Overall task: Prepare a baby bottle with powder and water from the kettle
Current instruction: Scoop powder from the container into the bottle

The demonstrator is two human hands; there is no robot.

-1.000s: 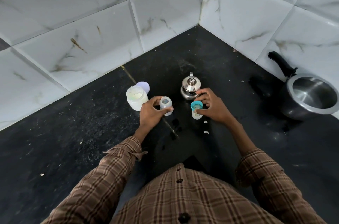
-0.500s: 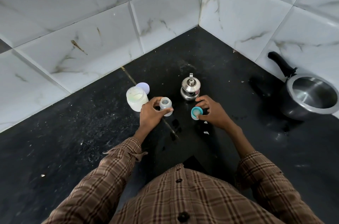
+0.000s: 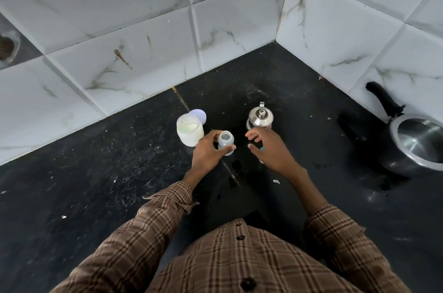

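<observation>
Head view: my left hand (image 3: 208, 153) grips the open baby bottle (image 3: 226, 139) upright, steadying it for filling, right of the powder jar (image 3: 189, 130); my right hand (image 3: 269, 148), fingers spread, hovers near the kettle (image 3: 260, 118).

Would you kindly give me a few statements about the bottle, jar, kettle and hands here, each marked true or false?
1. The left hand grips the baby bottle. True.
2. The baby bottle has its teal cap on. False: its mouth is open and uncapped.
3. The powder jar stands open, its lid lying behind it. True.
4. The right hand holds the steel kettle by its handle. False: the hand hovers open in front of the kettle, gripping nothing.
5. The pressure cooker stands between the jar and the kettle. False: it sits far right by the wall.
</observation>
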